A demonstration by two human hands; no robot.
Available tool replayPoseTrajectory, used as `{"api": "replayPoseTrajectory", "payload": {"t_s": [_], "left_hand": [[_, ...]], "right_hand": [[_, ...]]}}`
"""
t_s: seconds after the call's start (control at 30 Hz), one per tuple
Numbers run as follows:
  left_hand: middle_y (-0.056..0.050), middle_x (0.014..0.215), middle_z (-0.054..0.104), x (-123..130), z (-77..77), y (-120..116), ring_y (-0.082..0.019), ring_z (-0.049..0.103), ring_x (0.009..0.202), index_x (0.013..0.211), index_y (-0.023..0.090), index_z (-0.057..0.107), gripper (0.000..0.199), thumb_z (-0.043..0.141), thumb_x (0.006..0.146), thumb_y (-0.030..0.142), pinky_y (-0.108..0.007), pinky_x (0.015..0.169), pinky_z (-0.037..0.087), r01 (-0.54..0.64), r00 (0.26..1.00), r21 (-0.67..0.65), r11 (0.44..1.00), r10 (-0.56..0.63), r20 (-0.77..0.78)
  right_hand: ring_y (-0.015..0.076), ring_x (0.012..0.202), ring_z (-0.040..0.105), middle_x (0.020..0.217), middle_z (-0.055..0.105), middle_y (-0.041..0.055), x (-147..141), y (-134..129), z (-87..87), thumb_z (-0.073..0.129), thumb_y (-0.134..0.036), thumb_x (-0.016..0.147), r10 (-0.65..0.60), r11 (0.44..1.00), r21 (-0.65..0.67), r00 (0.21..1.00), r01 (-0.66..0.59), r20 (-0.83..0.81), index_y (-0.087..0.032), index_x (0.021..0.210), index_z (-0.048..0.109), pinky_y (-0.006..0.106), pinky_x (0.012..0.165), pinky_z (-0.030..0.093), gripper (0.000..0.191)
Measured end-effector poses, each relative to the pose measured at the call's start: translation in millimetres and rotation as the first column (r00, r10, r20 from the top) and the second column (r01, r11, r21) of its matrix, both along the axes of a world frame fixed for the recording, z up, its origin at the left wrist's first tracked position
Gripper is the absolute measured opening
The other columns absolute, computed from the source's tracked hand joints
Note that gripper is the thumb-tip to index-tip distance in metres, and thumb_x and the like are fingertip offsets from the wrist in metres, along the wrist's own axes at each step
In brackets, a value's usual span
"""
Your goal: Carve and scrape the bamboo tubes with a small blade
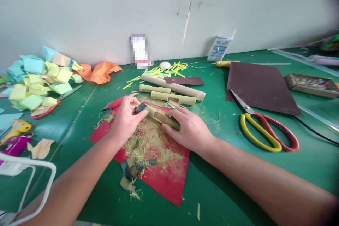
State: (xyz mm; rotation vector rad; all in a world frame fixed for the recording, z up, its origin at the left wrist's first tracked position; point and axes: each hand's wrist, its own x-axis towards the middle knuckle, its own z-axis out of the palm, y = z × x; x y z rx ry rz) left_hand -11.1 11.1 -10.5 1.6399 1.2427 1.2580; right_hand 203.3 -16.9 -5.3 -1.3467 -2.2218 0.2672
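My right hand [188,127] is closed round the right end of a bamboo tube [152,113], which has a rectangular opening cut in its side. At the tube's left end, my left hand [129,114] pinches a small dark piece of sandpaper [141,107] that lies against the bamboo. Beneath both hands is a red sheet [169,176] strewn with pale shavings and dust. Scraps of dark sandpaper [128,169] rest on its lower left part. Just beyond the hands lie two more bamboo pieces [173,97] and a longer pale stick [185,89].
Large scissors [265,130] and a dark sheet [259,84] lie at right, near an ornate box [312,85]. Folded papers [34,84] are heaped at left by orange cloth [99,72]. A white frame [50,183] stands at lower left. A phone [139,51] leans on the wall.
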Motion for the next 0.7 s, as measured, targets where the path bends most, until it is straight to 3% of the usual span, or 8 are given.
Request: {"api": "replayPoseTrajectory", "payload": {"t_s": [0.1, 0.2, 0.37, 0.5, 0.6, 0.7], "left_hand": [[0.005, 0.07, 0.049, 0, -1.3, 0, -0.007, 0.048, 0.06, 0.083, 0.019, 0.047, 0.022, 0.068, 0.078, 0.023, -0.02, 0.056, 0.038, -0.024, 0.993, 0.039, 0.999, 0.029, -0.113], [0.002, 0.077, 0.058, -2, -1.8, 1, -0.009, 0.053, 0.065, 0.088, 0.018, 0.056, 0.014, 0.066, 0.08, 0.025, -0.022, 0.06, 0.043, 0.005, 0.985, 0.061, 0.998, 0.006, -0.171], [-0.004, 0.093, 0.067, -6, 2.4, 0, -0.015, 0.061, 0.079, 0.098, 0.019, 0.064, 0.018, 0.064, 0.083, 0.029, -0.028, 0.072, 0.051, 0.031, 0.952, 0.124, 0.992, 0.008, -0.305], [-0.007, 0.108, 0.065, -9, 10.2, -2, -0.019, 0.062, 0.097, 0.11, 0.021, 0.065, 0.03, 0.069, 0.08, 0.026, -0.032, 0.086, 0.052, 0.139, 0.895, 0.237, 0.961, -0.02, -0.445], [-0.006, 0.105, 0.065, -11, 13.9, -3, -0.018, 0.063, 0.096, 0.109, 0.022, 0.065, 0.028, 0.067, 0.082, 0.021, -0.032, 0.086, 0.052, 0.167, 0.866, 0.286, 0.944, -0.002, -0.5], [-0.004, 0.094, 0.065, -12, 15.1, -1, -0.016, 0.063, 0.088, 0.097, 0.021, 0.068, 0.014, 0.065, 0.084, 0.021, -0.031, 0.082, 0.051, 0.143, 0.85, 0.351, 0.925, 0.067, -0.523]], "right_hand": [[0.0214, 0.082, 0.06, 0.089, 0.064, 0.0067, -1, 0, 0.0, 0.06, -0.034, 0.082, -0.008, 1.0, 0.01, 1.0, 0.008, 0.012, -0.018, 0.099, 0.065, 0.032, 0.07, 0.046, 0.023], [0.0213, 0.082, 0.06, 0.089, 0.064, 0.0068, -1, 0, -0.4, 0.06, -0.034, 0.083, -0.002, 1.0, 0.013, 1.0, 0.002, 0.012, -0.018, 0.099, 0.065, 0.032, 0.071, 0.045, 0.023], [0.0216, 0.083, 0.06, 0.09, 0.064, 0.0071, 1, 1, -1.7, 0.058, -0.034, 0.084, 0.002, 1.0, 0.01, 1.0, -0.002, -0.007, -0.018, 0.098, 0.064, 0.033, 0.072, 0.046, 0.022], [0.0219, 0.085, 0.061, 0.092, 0.065, 0.0075, 2, 2, -1.8, 0.058, -0.034, 0.083, -0.001, 1.0, 0.013, 1.0, 0.001, -0.03, -0.018, 0.097, 0.064, 0.034, 0.073, 0.047, 0.022], [0.0214, 0.084, 0.061, 0.092, 0.065, 0.0072, 2, 2, -1.0, 0.058, -0.033, 0.083, -0.004, 1.0, 0.006, 1.0, 0.004, -0.023, -0.018, 0.097, 0.065, 0.033, 0.073, 0.047, 0.022], [0.0218, 0.084, 0.061, 0.092, 0.064, 0.0074, 2, 1, -0.2, 0.059, -0.034, 0.082, -0.01, 1.0, -0.008, 1.0, 0.01, 0.008, -0.018, 0.099, 0.065, 0.034, 0.072, 0.048, 0.024]]}}
